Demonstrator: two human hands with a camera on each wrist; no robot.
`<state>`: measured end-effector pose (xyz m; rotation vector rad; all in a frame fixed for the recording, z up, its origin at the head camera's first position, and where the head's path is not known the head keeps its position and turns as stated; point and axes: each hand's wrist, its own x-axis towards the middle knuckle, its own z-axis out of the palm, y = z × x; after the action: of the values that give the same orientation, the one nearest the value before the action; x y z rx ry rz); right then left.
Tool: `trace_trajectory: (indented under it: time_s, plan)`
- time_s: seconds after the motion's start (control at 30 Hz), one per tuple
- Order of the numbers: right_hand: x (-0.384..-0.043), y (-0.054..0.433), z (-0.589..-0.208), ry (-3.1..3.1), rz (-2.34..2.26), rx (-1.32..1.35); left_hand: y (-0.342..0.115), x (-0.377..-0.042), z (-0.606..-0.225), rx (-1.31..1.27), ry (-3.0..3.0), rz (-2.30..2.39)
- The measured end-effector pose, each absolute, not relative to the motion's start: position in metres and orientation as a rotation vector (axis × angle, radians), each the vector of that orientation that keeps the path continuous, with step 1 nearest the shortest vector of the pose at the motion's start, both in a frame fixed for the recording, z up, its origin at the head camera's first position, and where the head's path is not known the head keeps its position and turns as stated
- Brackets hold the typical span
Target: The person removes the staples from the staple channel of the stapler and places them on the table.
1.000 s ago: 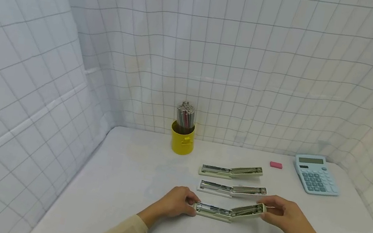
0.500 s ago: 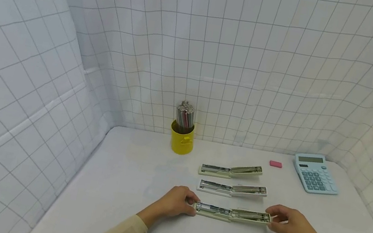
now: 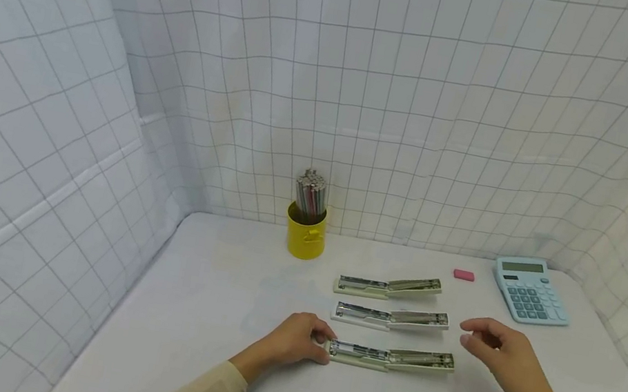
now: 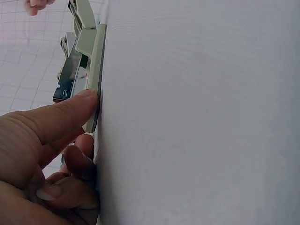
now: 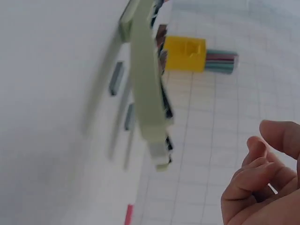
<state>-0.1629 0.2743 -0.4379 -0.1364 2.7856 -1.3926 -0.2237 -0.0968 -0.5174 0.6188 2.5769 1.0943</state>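
Three opened staplers lie in a row, one behind another, on the white table. My left hand [image 3: 293,341] pinches the left end of the nearest stapler [image 3: 421,361], a pale green one folded out nearly flat. The left wrist view shows the thumb [image 4: 75,108] pressed on the edge of its base [image 4: 96,61]. Off to the right, my right hand [image 3: 505,361] hangs in the air with loosely curled fingers, apart from the stapler and holding nothing. Behind are a white stapler [image 3: 419,320] and another pale green stapler [image 3: 415,286], their tops tilted up.
At the back stands a yellow cup [image 3: 304,242] filled with pencils [image 3: 310,195]. A pink eraser [image 3: 464,275] and a light blue calculator [image 3: 531,294] lie at the back right. Grid-patterned white cloth walls [image 3: 364,128] close in the back and sides.
My right hand lowered the nearest stapler's top outward to the right, then let go and moved up and to the right. My left hand has stayed at the base.
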Motion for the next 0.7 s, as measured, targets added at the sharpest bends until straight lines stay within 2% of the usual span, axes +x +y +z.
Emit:
trace_trajectory:
  time_s: [0.2, 0.47, 0.7]
  plan:
    - [-0.163, 0.230, -0.425, 2.283, -1.856, -0.056, -0.097, -0.227, -0.517, 0.612, 2.577, 1.077]
    - [-0.171, 0.163, -0.457, 2.092, -1.778, -0.144, -0.099, -0.228, -0.515, 0.594, 2.576, 1.092]
    - [-0.171, 0.139, -0.483, 2.043, -1.753, -0.137, -0.096, -0.224, -0.516, 0.590, 2.568, 1.102]
